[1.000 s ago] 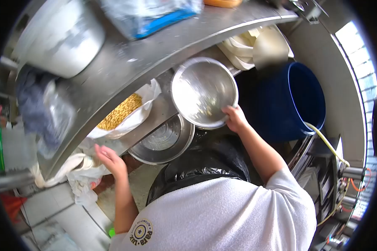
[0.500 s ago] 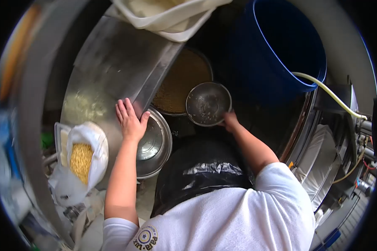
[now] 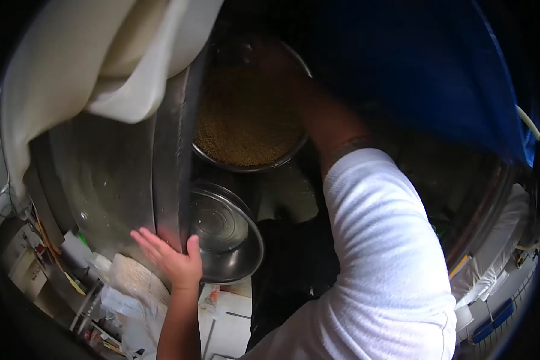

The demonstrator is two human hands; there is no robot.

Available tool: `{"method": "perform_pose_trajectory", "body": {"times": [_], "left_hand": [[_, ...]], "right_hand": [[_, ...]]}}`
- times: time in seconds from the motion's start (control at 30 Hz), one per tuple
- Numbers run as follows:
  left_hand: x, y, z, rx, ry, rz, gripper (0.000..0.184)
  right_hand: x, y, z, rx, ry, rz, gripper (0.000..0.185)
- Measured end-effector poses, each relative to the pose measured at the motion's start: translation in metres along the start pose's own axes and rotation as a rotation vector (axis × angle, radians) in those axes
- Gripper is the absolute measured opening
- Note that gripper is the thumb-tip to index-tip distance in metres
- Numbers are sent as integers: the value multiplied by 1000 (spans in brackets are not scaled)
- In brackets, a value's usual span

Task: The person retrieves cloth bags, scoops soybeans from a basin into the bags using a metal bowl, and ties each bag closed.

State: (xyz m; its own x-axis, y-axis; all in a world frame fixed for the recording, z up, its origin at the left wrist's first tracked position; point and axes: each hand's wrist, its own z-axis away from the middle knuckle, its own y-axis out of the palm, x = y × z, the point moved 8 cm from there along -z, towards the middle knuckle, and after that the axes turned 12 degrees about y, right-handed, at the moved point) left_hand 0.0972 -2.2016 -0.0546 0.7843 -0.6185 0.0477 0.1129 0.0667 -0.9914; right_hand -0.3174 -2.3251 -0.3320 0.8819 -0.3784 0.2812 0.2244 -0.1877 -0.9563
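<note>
My left hand (image 3: 173,259) rests at the edge of the metal table (image 3: 117,174), fingers stretched out and holding nothing. Below that edge, close to the hand, stands a round metal basin (image 3: 237,261) with a lid-like round piece (image 3: 213,225) in it. My right arm reaches forward into a large metal tub (image 3: 253,170) of brownish grain (image 3: 246,135). Deep shadow covers my right hand (image 3: 270,60) at the tub's far side. Its fingers are hidden, and the metal bowl seen earlier cannot be made out clearly.
A big blue barrel (image 3: 420,72) stands at the right, beyond my arm. Pale plastic containers (image 3: 132,90) overhang the table at the upper left. A whitish sack (image 3: 135,279) lies at the lower left. White covered material (image 3: 498,240) is at the right edge.
My right hand, which gripped a metal bowl by the near side of the tub, has reached forward into the tub's shadow. The view has shifted forward; my left hand stays at the table edge.
</note>
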Motion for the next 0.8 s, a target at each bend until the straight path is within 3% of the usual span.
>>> {"method": "perform_pose_trajectory", "body": {"times": [0.17, 0.37, 0.47, 0.53, 0.67, 0.8], "left_hand": [[-1, 5, 1, 31, 10, 50, 115], [-8, 4, -4, 52, 32, 7, 115], [-11, 2, -6, 2, 83, 7, 106], [-8, 4, -2, 40, 75, 15, 113], [-7, 3, -5, 7, 93, 43, 108], [-11, 5, 1, 15, 56, 56, 110]], "right_hand": [[-24, 84, 25, 155, 202, -262, 51], [-82, 180, 157, 400, 688, -706, 48], [-89, 228, 209, 528, 872, -884, 46], [-88, 239, 222, 566, 914, -965, 45], [-82, 250, 230, 588, 909, -1089, 43], [-69, 291, 229, 516, 993, -988, 42]]}}
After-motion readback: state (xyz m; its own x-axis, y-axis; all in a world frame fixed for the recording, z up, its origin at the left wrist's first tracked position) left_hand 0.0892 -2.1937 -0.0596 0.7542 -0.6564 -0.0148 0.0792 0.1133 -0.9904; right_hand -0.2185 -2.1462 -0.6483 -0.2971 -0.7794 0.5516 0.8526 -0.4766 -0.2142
